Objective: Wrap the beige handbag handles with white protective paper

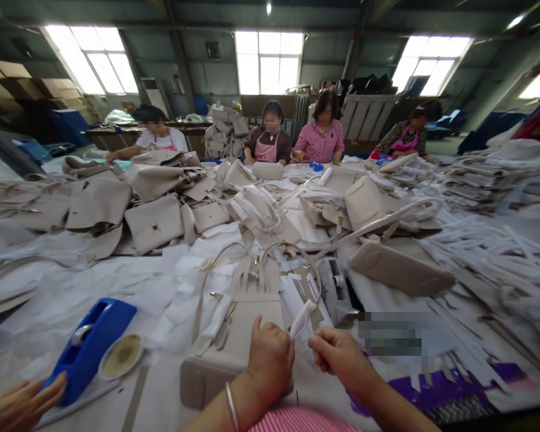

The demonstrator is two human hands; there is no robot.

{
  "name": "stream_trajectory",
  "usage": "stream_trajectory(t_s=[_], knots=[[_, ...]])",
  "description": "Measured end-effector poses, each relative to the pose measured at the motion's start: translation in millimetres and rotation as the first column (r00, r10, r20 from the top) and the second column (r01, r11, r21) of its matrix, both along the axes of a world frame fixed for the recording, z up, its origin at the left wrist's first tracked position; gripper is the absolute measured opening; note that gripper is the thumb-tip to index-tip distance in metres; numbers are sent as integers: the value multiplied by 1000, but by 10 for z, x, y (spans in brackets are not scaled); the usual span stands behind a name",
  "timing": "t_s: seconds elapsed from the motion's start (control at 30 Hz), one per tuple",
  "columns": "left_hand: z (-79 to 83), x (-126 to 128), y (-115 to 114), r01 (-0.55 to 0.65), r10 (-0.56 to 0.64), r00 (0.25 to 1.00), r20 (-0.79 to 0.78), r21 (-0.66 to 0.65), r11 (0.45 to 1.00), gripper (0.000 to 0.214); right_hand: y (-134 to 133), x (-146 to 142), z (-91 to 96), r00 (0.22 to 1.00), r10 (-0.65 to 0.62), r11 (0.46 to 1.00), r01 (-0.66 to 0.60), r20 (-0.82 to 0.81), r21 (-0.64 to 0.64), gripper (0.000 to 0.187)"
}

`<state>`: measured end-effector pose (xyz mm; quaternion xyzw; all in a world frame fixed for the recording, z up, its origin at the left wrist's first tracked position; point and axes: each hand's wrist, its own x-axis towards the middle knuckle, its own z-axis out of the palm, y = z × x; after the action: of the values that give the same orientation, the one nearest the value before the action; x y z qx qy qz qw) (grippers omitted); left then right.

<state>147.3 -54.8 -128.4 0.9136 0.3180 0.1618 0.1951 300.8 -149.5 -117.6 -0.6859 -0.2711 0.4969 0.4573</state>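
Note:
A beige handbag [257, 309] lies in front of me, its thin straps looping up from the top. My left hand [270, 355] is closed over the bag's right side, gripping the lower end of a white wrapping [302, 319] around one strap. Just right of it, my right hand [335, 355] is closed in a pinch beside the wrapping; what lies between its fingertips is hidden. White-wrapped hardware and gold-coloured zips [227, 327] show on the bag's left. A grey tape dispenser [335, 285] stands beyond my right hand.
At lower left, another person's hand [24, 402] touches a blue tape dispenser [92, 345] beside a round dish [121, 356]. Beige bags [155, 225] and white sheets cover the table. A purple item [441, 390] lies at right. Several co-workers sit across the table.

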Motion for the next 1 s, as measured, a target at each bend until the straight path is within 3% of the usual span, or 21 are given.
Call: stream_trajectory(t_s=[0.1,0.2,0.33,0.4,0.53,0.6,0.67,0.77,0.9,1.0], knots=[[0,16,-10,71,-72,997,14,77,995,6,179,-254,88,999,-13,1000,13,40,6,35],[-48,0,-4,128,-131,991,12,133,983,9,238,-348,-73,990,-91,993,99,109,-70,35],[-154,-18,-1,115,-127,991,43,204,972,6,230,-357,-214,981,-117,987,133,157,-94,36],[-195,-14,-6,82,-100,992,77,210,974,8,236,-348,-192,979,-113,985,133,171,-110,37],[-219,1,-7,93,-114,990,80,233,968,30,262,-330,-86,974,-86,984,116,210,-133,37],[-210,5,4,100,-117,992,55,241,965,18,261,-324,-45,973,-72,986,102,219,-131,37],[-192,4,18,77,-87,996,33,218,973,10,244,-324,-21,976,-45,991,71,211,-117,36],[-149,-6,35,51,-52,999,4,139,989,15,202,-337,-26,982,-16,996,32,186,-81,30],[-89,-28,39,2,-3,1000,-2,-66,998,18,189,-374,-77,994,-70,992,78,87,-94,25],[-58,-41,52,-53,57,998,9,-222,973,19,232,-397,-78,994,-95,988,100,52,-117,18]])
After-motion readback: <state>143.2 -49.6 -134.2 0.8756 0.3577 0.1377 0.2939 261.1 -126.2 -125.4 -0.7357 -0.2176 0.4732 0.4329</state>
